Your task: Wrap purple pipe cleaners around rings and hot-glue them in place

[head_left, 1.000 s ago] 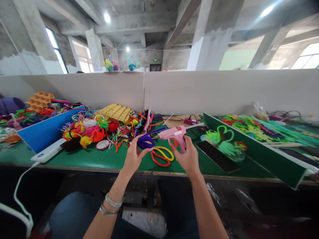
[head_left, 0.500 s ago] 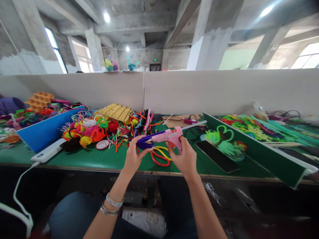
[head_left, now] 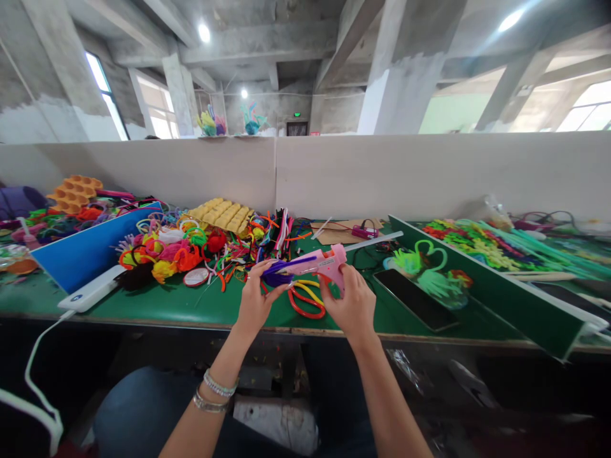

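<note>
My left hand (head_left: 255,300) pinches a coiled purple pipe cleaner (head_left: 275,274) just above the green table's front edge. My right hand (head_left: 352,304) is wrapped round the handle of a pink glue gun (head_left: 321,261), whose nozzle touches the purple coil. A white glue stick (head_left: 377,240) juts from the gun's back toward the right. Under the gun lie red and yellow pipe-cleaner loops (head_left: 308,298).
A heap of coloured pipe cleaners (head_left: 191,245) fills the table to the left, beside a blue board (head_left: 86,251). To the right lie a dark phone (head_left: 414,299), a green swan figure (head_left: 422,264) and a slanted green board (head_left: 496,296). A grey partition (head_left: 382,172) closes the back.
My right hand has swung the glue gun left and tilted it, so its nozzle now meets the purple coil. My left hand has stayed almost in place.
</note>
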Available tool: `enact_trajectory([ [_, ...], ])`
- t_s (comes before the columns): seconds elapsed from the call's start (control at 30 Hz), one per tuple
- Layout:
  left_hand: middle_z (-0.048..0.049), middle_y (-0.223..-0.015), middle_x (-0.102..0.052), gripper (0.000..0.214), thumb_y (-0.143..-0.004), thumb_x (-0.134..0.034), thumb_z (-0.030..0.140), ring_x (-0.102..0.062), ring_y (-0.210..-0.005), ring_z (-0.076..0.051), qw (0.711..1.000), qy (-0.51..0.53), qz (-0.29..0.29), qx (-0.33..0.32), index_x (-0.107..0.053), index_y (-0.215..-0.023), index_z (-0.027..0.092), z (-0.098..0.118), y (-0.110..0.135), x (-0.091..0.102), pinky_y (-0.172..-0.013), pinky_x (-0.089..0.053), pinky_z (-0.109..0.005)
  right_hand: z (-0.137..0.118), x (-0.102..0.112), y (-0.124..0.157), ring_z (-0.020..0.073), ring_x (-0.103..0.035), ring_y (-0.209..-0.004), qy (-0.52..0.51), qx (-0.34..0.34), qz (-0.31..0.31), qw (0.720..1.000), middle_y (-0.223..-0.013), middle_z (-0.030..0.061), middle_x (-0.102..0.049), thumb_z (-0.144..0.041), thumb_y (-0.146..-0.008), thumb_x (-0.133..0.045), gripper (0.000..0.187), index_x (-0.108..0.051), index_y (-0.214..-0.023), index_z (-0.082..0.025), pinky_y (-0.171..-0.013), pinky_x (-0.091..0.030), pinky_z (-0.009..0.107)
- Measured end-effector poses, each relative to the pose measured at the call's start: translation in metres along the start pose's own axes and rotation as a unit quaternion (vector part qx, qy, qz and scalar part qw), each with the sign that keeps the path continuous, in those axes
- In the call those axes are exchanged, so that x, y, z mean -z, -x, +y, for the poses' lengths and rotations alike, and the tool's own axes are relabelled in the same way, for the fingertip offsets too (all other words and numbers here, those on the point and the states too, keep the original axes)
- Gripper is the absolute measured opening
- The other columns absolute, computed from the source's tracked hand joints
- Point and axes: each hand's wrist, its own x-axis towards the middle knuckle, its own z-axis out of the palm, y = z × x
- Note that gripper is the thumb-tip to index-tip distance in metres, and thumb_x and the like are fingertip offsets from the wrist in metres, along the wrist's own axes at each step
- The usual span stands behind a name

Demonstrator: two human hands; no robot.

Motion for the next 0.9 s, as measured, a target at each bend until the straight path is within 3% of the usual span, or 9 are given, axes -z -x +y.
enact_trajectory([
  [0.47, -0.0111, -0.116, -0.054, 0.047, -0.074, -0.066, 0.030, -0.053, -0.111, -0.022, 1.000, 0.028, 0.004, -0.013, -0.043, -0.114, 0.021, -0.0020, 0.0008, -0.0016, -0.087, -0.049, -0.040, 0.0019, -0.0004, 0.0030, 0.0200, -0.057, -0.072, -0.014, 0.010, 0.015, 1.000, -0.078, 0.0060, -0.059, -0.029, -0.080, -0.050, 0.022, -0.046, -0.099, -0.018, -0.061, -0.045, 0.029],
  [0.9, -0.0113, -0.117, -0.053, 0.047, -0.074, -0.066, 0.029, -0.053, -0.112, -0.022, 0.999, 0.040, 0.019, -0.012, -0.042, -0.113, 0.021, -0.0040, 0.0014, -0.0014, -0.088, -0.049, -0.041, 0.0005, 0.0027, 0.0006, 0.0184, -0.056, -0.067, -0.012, 0.016, 0.036, 0.999, -0.074, 0.0047, -0.059, -0.028, -0.080, -0.049, 0.014, -0.045, -0.090, -0.019, -0.059, -0.044, 0.027],
])
